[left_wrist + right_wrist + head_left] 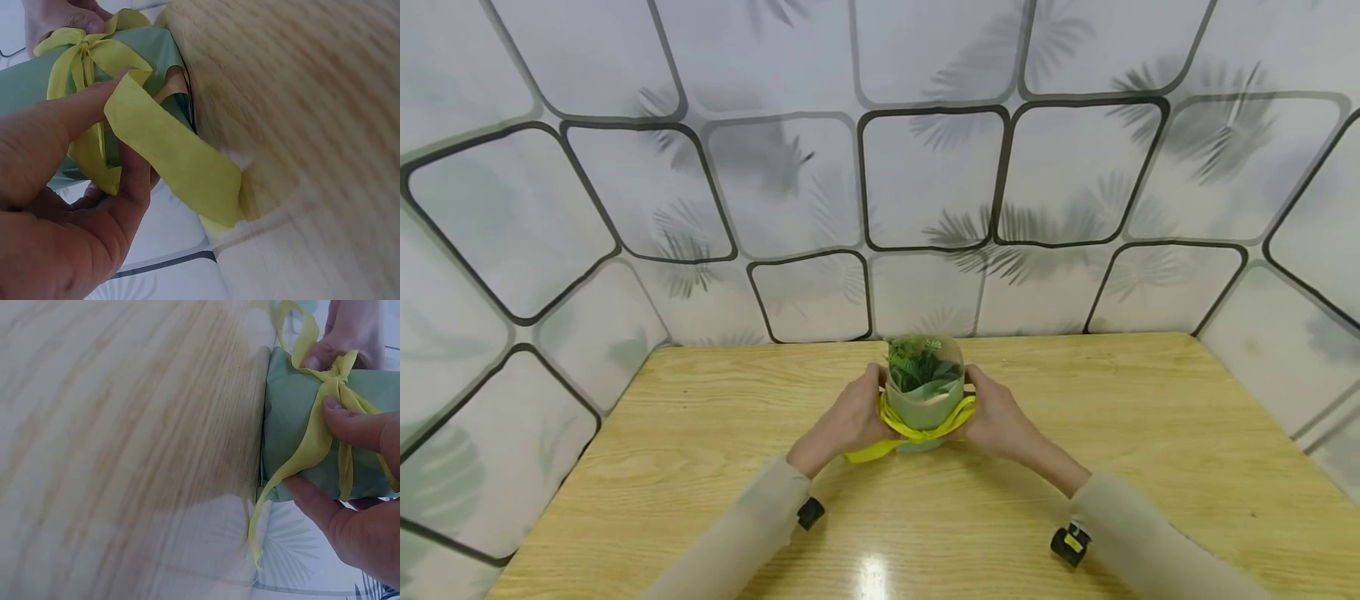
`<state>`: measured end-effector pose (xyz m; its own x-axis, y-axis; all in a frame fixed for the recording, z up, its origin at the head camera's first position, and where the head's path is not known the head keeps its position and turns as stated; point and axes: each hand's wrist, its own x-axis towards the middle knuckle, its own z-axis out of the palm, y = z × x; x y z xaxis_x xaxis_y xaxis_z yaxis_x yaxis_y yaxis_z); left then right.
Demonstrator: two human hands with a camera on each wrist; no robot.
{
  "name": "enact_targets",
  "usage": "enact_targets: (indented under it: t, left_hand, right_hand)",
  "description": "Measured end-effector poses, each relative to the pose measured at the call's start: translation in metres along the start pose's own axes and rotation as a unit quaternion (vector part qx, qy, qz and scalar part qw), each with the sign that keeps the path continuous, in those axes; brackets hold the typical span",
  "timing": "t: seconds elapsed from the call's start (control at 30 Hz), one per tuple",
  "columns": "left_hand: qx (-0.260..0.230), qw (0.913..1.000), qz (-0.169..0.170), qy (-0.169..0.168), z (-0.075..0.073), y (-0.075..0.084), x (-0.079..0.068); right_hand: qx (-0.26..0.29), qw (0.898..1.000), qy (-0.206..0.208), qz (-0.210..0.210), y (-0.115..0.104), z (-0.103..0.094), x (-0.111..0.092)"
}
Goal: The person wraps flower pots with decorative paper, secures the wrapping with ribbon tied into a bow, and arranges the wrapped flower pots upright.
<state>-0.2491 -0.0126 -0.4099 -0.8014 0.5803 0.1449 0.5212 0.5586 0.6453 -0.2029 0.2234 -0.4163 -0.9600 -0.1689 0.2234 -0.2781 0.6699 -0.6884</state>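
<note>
A small potted-looking bouquet of green leaves point(913, 364) stands upright on the table in the head view, wrapped in pale green paper point(925, 410). Round its middle runs a yellow ribbon point(917, 435), tied in a bow at the front with loose tails. My left hand point(856, 414) grips the wrapped bouquet from the left, thumb at the front by the ribbon. From the right, my right hand point(998, 417) holds the opposite side. In the left wrist view, a broad ribbon tail point(178, 156) hangs past the fingers. A narrower tail point(290, 465) trails down over the paper in the right wrist view.
The light wooden table point(700, 467) reaches back to a wall covering point(932, 183) patterned with rounded squares and leaves. Small black devices, one point(810, 512) at the left wrist and one point(1070, 543) at the right, hang below the sleeves.
</note>
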Motion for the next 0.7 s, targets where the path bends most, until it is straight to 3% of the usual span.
enact_targets:
  t: [0.23,0.47,0.6,0.7]
  left_hand:
    - [-0.016,0.9998,-0.007,-0.008,-0.002,-0.002,-0.002]
    - [-0.063,0.9926,-0.065,-0.082,-0.011,-0.008,-0.009]
    - [-0.032,0.9847,-0.105,-0.135,-0.025,-0.011,-0.022]
    - [0.020,0.9806,-0.105,-0.165,-0.034,-0.015,-0.033]
  right_hand:
    - [0.006,1.000,0.007,-0.025,0.000,0.004,0.000]
    - [-0.046,0.997,-0.026,-0.049,0.005,-0.005,-0.004]
    - [-0.057,0.995,-0.077,-0.022,0.009,-0.014,-0.009]
    - [-0.060,0.992,-0.114,0.013,0.013,-0.023,-0.015]
